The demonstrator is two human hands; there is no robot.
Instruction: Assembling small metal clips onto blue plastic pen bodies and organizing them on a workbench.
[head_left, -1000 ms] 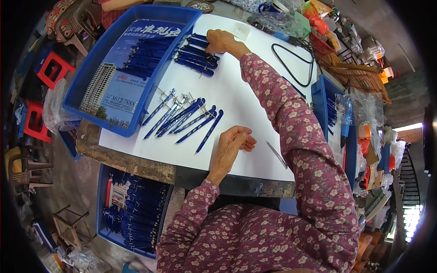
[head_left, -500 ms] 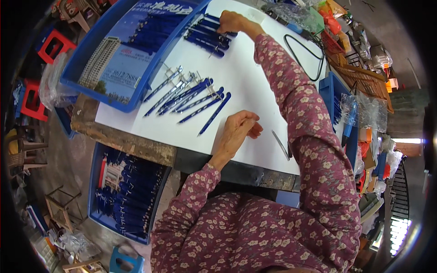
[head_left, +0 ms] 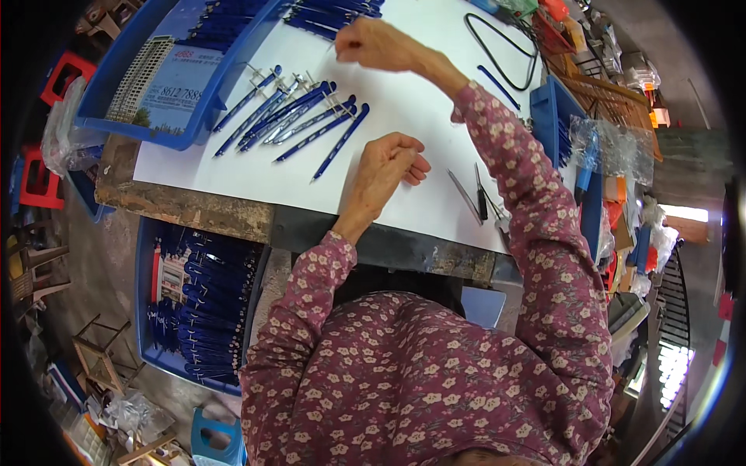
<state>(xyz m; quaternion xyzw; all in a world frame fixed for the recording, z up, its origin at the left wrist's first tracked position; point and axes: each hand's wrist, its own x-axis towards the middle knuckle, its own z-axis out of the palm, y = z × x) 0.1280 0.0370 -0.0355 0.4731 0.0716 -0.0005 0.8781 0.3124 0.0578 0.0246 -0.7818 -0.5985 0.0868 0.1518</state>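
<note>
My right hand is over the white sheet, just on the near side of a heap of slim blue pen-like sticks. Its fingers are curled in, and whatever they may hold is hidden. Lower down, my left hand rests above the white work surface with its thumb and fingers curled together; nothing sticks out of it. To its left, several blue sticks with small metal parts lie fanned out side by side. Thin metal tools, one with a dark grip, lie right of my left hand.
A blue tray with more blue sticks stands at the table's left. Below the table's worn edge, a second blue bin is full of them. A black cable loop and another blue bin are at the right.
My right hand has come off the heap of blue sticks and back toward me. My left hand has stayed nearly in place. The whole view has shifted, uncovering more of the metal tools.
</note>
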